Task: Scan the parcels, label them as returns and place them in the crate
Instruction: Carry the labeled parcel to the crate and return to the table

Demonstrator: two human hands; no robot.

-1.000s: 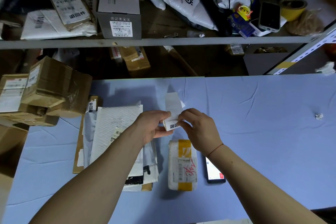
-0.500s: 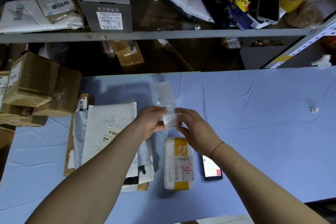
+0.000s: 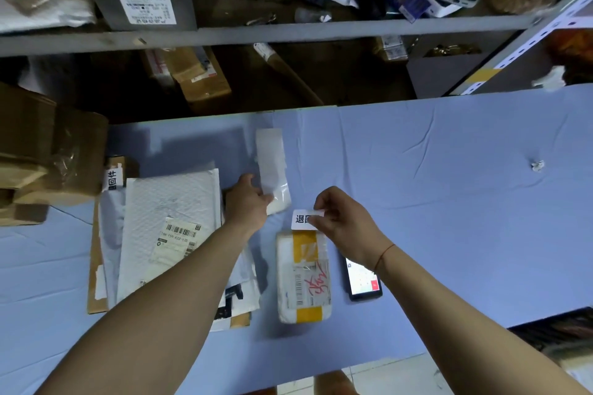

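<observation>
Labelling step in hand. Right hand (image 3: 345, 228) pinches a small white return sticker (image 3: 303, 220) by its right end, fingers (image 3: 322, 206) closed on it, printed face up, held just above the far end of the parcel (image 3: 303, 276). Left hand (image 3: 248, 202) grips the near end of the backing strip (image 3: 272, 170), which trails away toward the far edge of the blue surface (image 3: 449, 202).

Parcel: small white packet with yellow tape bands, lying flat at centre, between the stack of mailers (image 3: 167, 234) on the left and the scanner phone (image 3: 362, 279) just beside it on the right. Its long axis runs near-to-far; barcode label faces up.

Sticker's long axis runs left-right, across the parcel.

Next, probably: lower the sticker onto a bare patch clear of the barcode, press flat. No crate in view.
</observation>
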